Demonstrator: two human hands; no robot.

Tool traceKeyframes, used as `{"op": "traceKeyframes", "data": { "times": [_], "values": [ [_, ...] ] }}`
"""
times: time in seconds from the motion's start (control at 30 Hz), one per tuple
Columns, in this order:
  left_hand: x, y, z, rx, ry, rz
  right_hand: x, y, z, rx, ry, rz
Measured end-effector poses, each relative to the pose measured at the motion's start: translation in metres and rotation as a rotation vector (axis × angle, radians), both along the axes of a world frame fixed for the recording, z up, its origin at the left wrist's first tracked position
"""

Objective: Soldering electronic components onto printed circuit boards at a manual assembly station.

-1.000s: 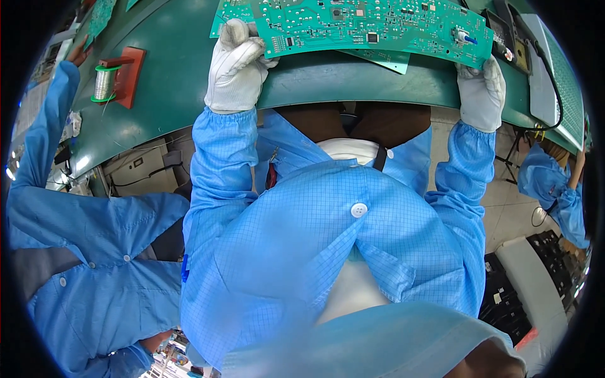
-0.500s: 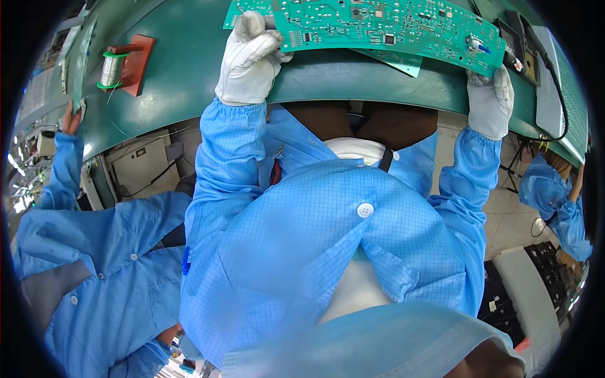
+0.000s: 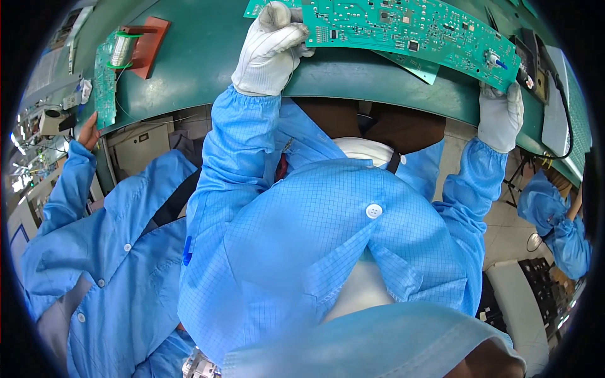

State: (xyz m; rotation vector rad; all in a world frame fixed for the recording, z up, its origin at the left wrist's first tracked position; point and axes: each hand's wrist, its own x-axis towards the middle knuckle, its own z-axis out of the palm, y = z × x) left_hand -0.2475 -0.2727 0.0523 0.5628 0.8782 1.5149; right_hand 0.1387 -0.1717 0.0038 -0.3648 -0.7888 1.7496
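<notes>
Between my two gloved hands I hold a long green circuit board (image 3: 403,28) above the far part of the bench. My left hand (image 3: 271,50), in a white glove, is closed at the board's left end. The right hand (image 3: 502,113), gloved too, pinches its right lower corner, near a small white part with a blue shaft (image 3: 496,60). Beneath the held board lies another green board (image 3: 419,68), mostly covered by it. A further piece of green board (image 3: 255,7) shows behind my left hand.
On the green bench (image 3: 195,69) at left stands a solder wire spool (image 3: 125,50) on a red-brown holder (image 3: 151,47). Beside it a co-worker's hand (image 3: 89,131) touches a narrow green board (image 3: 105,88). At right are a dark tray (image 3: 532,63) and a black cable (image 3: 567,135).
The view has shifted slightly, so the board and both my hands appear farther right. The co-worker's board at left now shows its face, where before it stood nearly edge-on.
</notes>
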Motion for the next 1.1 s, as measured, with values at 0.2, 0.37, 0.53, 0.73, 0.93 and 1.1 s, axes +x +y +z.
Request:
{"op": "traceKeyframes", "data": {
  "times": [0.2, 0.37, 0.53, 0.73, 0.93, 1.1],
  "values": [
    [0.007, -0.005, 0.001, -0.001, 0.013, 0.022, -0.004, -0.010, 0.011, -0.100, -0.141, -0.220],
    [0.012, -0.003, 0.003, 0.004, 0.028, 0.021, 0.007, -0.009, 0.009, -0.069, -0.114, -0.169],
    [0.027, -0.006, 0.002, 0.004, 0.029, 0.032, 0.019, -0.011, 0.013, -0.109, -0.156, -0.218],
    [0.013, -0.005, 0.006, 0.008, 0.040, 0.034, -0.015, -0.016, 0.018, -0.182, -0.213, -0.354],
    [0.000, -0.007, 0.001, 0.009, 0.038, 0.044, -0.021, -0.012, 0.009, -0.131, -0.179, -0.259],
    [-0.002, -0.006, 0.001, 0.012, 0.041, 0.041, -0.026, -0.014, 0.013, -0.130, -0.179, -0.271]
  ]
}}
